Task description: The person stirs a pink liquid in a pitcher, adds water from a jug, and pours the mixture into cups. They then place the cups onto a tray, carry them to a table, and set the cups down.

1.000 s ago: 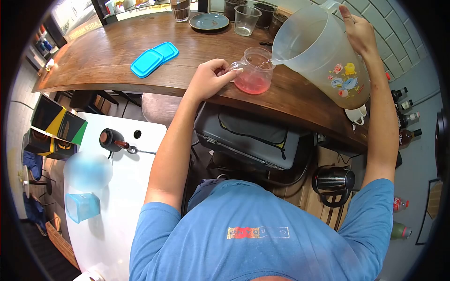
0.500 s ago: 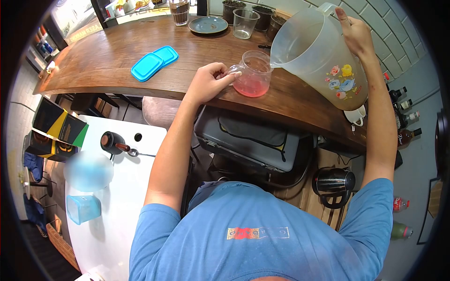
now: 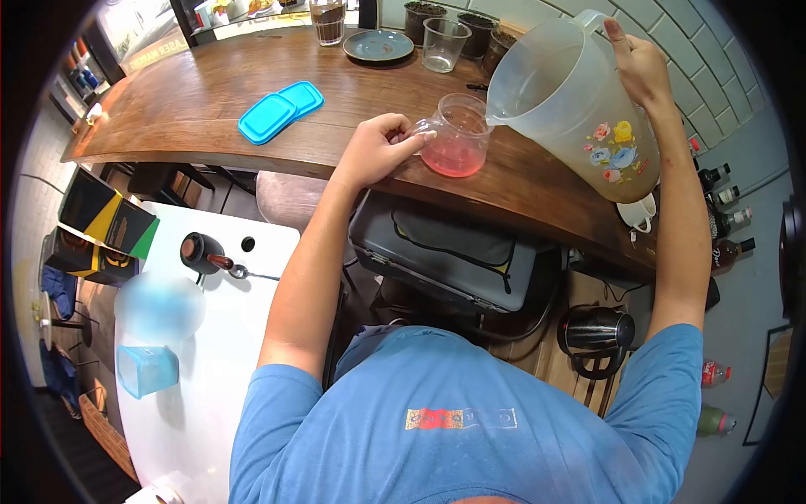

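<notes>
Left hand (image 3: pixel 375 149): curled around the handle of the glass mug (image 3: pixel 457 134), fingers pressed onto it; the mug stands upright on the wooden counter (image 3: pixel 185 105), near its front edge.

Right hand (image 3: pixel 640 60): closed around the handle of the plastic pitcher (image 3: pixel 575 101), holding it raised and tipped, spout towards the mug.

Mug contents: pink liquid (image 3: pixel 452 158) fills roughly the lower third.

Change, one second back: the pitcher spout sat right at the mug's rim then, with what looks like a thin stream running in. Now the spout hangs just beside the rim and no stream can be made out.

Change, half a second back: pitcher tilt and hand positions nearly the same; the mug has not shifted on the counter.

Reading: the pour appears to have paused or ended. The pink level looks about equal across the three views, so little was added in this interval. Judgement only.

Pitcher contents: some cloudy liquid seems to remain low in the body, behind the flower print (image 3: pixel 617 143); the amount is not clear.

Surroundings: two blue lids (image 3: pixel 280 107) lie further left on the counter, well apart from the mug; a clear cup (image 3: pixel 443 44) and a saucer (image 3: pixel 378 44) stand at the back.
</notes>
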### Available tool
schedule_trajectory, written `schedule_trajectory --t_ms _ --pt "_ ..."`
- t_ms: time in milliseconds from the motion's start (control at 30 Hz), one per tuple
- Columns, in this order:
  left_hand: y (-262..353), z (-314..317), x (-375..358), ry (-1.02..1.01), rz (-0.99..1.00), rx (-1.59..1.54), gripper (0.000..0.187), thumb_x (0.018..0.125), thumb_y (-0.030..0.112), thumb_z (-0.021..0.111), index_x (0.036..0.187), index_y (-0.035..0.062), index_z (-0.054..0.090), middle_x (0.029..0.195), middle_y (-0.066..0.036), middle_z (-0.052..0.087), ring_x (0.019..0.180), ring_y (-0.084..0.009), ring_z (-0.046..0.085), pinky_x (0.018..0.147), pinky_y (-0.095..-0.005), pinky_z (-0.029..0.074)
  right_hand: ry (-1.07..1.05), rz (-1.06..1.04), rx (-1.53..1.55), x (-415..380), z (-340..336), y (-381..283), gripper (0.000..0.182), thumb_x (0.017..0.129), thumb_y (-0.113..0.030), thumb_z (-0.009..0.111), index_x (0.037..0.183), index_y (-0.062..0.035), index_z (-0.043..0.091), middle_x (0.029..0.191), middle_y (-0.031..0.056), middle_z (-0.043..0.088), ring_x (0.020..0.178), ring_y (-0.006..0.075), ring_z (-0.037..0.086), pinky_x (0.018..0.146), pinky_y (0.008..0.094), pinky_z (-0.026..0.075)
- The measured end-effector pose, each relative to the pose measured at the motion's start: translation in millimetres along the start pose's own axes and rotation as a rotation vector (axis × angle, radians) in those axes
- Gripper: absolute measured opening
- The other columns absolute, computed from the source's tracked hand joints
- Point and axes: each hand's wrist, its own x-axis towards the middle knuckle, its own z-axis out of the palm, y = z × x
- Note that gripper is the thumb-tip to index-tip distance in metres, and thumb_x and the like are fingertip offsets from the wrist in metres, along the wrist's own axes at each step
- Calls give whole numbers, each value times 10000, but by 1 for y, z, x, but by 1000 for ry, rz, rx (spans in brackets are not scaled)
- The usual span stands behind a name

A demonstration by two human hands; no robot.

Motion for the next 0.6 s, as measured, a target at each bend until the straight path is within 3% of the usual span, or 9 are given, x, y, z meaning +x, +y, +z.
schedule_trajectory --t_ms 600 --pt "2 -2 0 -11 -14 7 315 821 282 727 740 0 613 620 38 465 593 -52 393 524 -234 319 6 5 11 -1 -1 -2 826 872 -737 350 917 15 687 765 163 666 750 267 626 731 350 481"
